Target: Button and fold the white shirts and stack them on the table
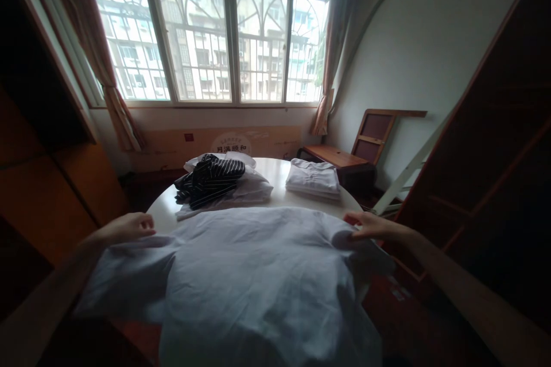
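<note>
A white shirt (258, 275) lies spread over the near side of a round white table (275, 175), its lower part hanging over the front edge. Its left sleeve stretches out toward the lower left. My left hand (136, 226) is just over the upper edge of that sleeve, fingers loosely bent and apart, no cloth visible between them. At the opposite shoulder, my right hand (360, 225) has thumb and fingers on the shirt's fabric, gripping it. The cloth near this hand is bunched and slightly blurred.
Toward the back left of the table, a black striped garment (215, 178) rests on white folded clothes (253, 188). A neat stack of folded white shirts (313, 178) sits at the back right. Beyond are a wooden chair (336, 155), a window (198, 40) and dark furniture (486, 183).
</note>
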### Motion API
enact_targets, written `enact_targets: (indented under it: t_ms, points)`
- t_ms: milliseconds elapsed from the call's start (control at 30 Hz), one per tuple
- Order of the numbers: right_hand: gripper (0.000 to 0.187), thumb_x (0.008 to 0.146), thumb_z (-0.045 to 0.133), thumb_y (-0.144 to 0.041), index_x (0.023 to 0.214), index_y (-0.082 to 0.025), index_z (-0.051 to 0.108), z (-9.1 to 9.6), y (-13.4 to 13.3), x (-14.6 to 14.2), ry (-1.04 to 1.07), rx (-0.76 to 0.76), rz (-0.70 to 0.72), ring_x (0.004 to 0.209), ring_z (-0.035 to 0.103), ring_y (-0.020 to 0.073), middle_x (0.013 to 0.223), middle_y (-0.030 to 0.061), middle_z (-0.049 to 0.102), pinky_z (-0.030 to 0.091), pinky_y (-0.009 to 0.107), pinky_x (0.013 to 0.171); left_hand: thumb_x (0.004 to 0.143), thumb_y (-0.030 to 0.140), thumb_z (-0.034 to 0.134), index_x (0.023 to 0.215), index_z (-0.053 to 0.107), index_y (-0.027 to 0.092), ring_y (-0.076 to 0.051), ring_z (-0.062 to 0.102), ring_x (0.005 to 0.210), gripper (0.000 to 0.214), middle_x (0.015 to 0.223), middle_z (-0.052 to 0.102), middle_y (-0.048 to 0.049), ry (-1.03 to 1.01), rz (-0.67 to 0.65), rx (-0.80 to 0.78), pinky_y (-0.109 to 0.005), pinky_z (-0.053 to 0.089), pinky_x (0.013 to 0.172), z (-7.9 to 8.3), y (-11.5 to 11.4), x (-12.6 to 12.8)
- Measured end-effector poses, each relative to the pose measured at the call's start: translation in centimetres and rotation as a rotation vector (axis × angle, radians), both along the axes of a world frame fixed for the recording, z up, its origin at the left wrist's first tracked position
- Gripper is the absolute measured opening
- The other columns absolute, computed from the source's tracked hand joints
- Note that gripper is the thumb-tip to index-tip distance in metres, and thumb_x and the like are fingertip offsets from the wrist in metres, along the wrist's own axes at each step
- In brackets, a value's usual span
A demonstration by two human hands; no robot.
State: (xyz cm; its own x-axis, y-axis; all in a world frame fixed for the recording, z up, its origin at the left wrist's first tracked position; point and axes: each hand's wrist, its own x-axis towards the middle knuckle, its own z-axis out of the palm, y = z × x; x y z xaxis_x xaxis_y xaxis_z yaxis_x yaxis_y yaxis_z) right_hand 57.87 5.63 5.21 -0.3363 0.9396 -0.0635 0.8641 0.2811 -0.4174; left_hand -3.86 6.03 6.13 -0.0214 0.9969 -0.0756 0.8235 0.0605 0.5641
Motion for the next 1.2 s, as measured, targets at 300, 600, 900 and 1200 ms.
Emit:
enact_targets:
  t_ms: [300, 600, 900, 1200]
  points:
    - [0.037, 0.077, 0.054, -0.043, 0.099, -0.012, 0.056, -2.0, 3.9, -8.7, 0.143, 0.202, -0.090, 0.097, 0.054, 0.0237, 0.104, 0.0134, 0.058, 0.040, 0.034, 0.085, 0.056, 0.054, 0.063, 0.086, 0.064, 0.016, -0.030, 0.055, 0.095, 0.048, 0.097, 0.064, -0.0126, -0.018, -0.113, 0.253, -0.032, 0.040, 0.080, -3.7, 4.0, 10.6]
    - [0.005, 0.071, 0.051, -0.022, 0.069, -0.017, 0.052, -1.5, 4.5, -11.2, 0.300, 0.352, -0.011, 0.065, 0.048, 0.0160, 0.069, 0.0031, 0.053, 0.038, 0.027, 0.063, 0.066, 0.032, 0.055, 0.065, 0.054, 0.020, -0.018, 0.050, 0.067, 0.012, 0.068, 0.056, -0.0015, -0.020, -0.263, 0.479, -0.027, 0.038, 0.065, -2.5, 3.8, 11.5]
    - [0.049, 0.085, 0.030, -0.050, 0.058, -0.016, 0.053, -1.9, 0.3, -9.1, 0.217, -0.017, 0.188, 0.053, 0.043, 0.0124, 0.056, 0.0009, 0.048, 0.034, 0.026, 0.054, 0.082, 0.053, 0.029, 0.051, 0.051, 0.019, -0.017, 0.047, 0.055, 0.051, 0.054, 0.052, -0.0035, -0.073, -0.391, 0.278, -0.028, 0.038, 0.059, -5.1, -0.9, 8.9]
    - [0.065, 0.059, 0.072, -0.047, 0.115, -0.018, 0.055, -1.6, -1.6, -13.1, 0.117, 0.071, 0.456, 0.108, 0.048, 0.0245, 0.118, 0.0110, 0.052, 0.038, 0.035, 0.094, 0.060, 0.045, 0.070, 0.113, 0.059, 0.026, -0.026, 0.054, 0.102, 0.058, 0.113, 0.060, -0.0060, -0.087, -0.784, 0.259, -0.032, 0.040, 0.090, -2.2, -2.5, 13.4]
